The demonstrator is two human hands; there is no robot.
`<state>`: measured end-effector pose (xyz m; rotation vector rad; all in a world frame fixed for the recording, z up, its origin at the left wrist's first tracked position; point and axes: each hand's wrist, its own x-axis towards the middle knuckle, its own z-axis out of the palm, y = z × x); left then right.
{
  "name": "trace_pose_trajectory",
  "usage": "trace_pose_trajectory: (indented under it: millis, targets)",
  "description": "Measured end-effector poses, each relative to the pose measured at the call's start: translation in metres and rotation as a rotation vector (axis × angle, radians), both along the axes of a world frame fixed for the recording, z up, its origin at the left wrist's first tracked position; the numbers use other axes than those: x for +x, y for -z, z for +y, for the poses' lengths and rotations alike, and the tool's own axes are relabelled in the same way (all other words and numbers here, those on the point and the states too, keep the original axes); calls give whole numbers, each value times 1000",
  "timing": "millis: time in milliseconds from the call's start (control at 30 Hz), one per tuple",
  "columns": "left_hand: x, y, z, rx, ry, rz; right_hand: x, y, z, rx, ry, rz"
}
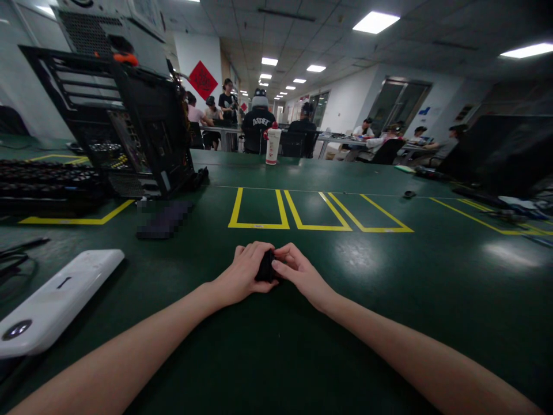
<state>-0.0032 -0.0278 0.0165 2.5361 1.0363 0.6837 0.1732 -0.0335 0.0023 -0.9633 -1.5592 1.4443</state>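
Note:
A small black object (265, 266) is between my two hands, low over the green tabletop (276, 340). Its kind cannot be made out, as fingers cover much of it. My left hand (245, 270) is closed around it from the left, thumb below and fingers over the top. From the right, my right hand (302, 275) has its thumb and fingertips pinched at the object's right edge. Beyond the hands, yellow tape outlines (259, 226) mark the table.
To the left stand an open black computer case (147, 132), a dark pixelated item (164, 220) and a white oblong device (64, 300). A white and red cup (272, 145) stands at the far edge. A small black piece (408, 195) lies right. People sit at tables beyond.

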Motion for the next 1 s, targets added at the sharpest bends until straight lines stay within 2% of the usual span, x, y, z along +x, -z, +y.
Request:
trace_pose_trajectory:
  millis: [167, 367, 567, 700, 800, 900, 1000]
  targets:
    - [-1, -1, -1, -1, 4, -4, 1, 4, 2, -7, 26, -33]
    - [0, -1, -1, -7, -1, -10, 2, 0, 0, -22, -79, 91]
    - [0, -1, -1, 4, 1, -5, 0, -1, -1, 33, 6, 10]
    - [0, -1, -1, -2, 3, -2, 1, 0, 2, 7, 41, -70]
    - [-1, 0, 0, 2, 0, -7, 2, 0, 3, -4, -11, -62]
    - [-1, 2, 1, 2, -4, -7, 4, 0, 0, 16, -86, 36]
    - [0, 2, 1, -7, -6, -3, 3, -1, -4, 20, -79, 69]
